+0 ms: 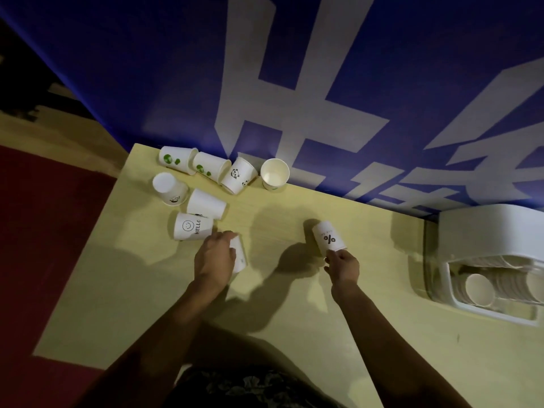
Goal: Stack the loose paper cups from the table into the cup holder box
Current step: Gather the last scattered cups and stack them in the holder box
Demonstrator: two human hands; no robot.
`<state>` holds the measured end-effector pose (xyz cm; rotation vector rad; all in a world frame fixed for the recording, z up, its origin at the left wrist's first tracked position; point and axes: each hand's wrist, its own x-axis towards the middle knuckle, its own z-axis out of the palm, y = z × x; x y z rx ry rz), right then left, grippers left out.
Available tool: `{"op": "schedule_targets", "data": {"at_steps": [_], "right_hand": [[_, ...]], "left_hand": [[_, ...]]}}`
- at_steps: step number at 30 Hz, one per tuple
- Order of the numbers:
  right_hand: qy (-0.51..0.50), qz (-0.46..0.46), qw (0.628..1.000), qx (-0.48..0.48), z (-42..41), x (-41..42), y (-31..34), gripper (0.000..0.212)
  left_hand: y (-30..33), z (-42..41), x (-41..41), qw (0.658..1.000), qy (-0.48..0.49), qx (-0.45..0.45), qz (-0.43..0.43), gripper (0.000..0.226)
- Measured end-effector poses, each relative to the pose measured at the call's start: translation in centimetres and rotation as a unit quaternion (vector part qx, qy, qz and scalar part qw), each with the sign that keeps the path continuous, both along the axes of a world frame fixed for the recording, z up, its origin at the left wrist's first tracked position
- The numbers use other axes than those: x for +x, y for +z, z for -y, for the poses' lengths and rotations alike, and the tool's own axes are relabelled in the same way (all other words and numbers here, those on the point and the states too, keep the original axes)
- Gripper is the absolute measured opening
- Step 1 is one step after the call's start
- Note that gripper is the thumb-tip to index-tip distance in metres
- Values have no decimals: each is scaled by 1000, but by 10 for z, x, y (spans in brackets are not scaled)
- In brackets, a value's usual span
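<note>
My left hand [215, 257] grips a white paper cup [239, 256] lying on the table, just right of the "HELLO" smiley cup [191, 226]. My right hand [343, 266] pinches the rim of a white cup with a "%" mark [328, 238], held bottom end away from me. Several more loose cups lie at the table's far left: two with green dots [176, 159] [210, 166], a panda cup [238, 175], an upright empty cup [274, 173], an upside-down cup [169, 188] and a plain one [206, 203]. The white cup holder box [482, 231] sits at the right, with stacked cups [479, 288] inside.
The pale wooden table [294, 304] stands against a blue wall banner [294, 83] with large white letters. Red floor [44, 231] lies beyond the table's left edge. My patterned clothing [250, 387] shows at the bottom.
</note>
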<state>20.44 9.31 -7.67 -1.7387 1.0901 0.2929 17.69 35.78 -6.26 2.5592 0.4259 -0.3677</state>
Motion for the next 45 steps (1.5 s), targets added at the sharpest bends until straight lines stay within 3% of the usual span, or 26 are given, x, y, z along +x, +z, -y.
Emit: {"op": "schedule_targets", "data": {"at_steps": [6,14,20,25,33,45], "right_hand": [[163,83,976,-121,0,-27,25,11],[209,212,926,-232,58,-76,68,6],[223,246,884,-328,146,-99,90,17],[225,291,837,-405,232,-104,114,11],[280,266,788,-479,335,-89,111,19],[468,151,758,-428,365,-74,55,25]], "left_hand": [[25,29,-8,994,-56,-39,89,27],[74,107,-13,972,-137,-60,180,22],[101,192,-20,964,-150,-83,202,19],[121,267,-30,957,-174,-86,216,17],[133,362,-43,953,-194,-63,222,15],[145,436,-43,952,-218,-28,213,19]]}}
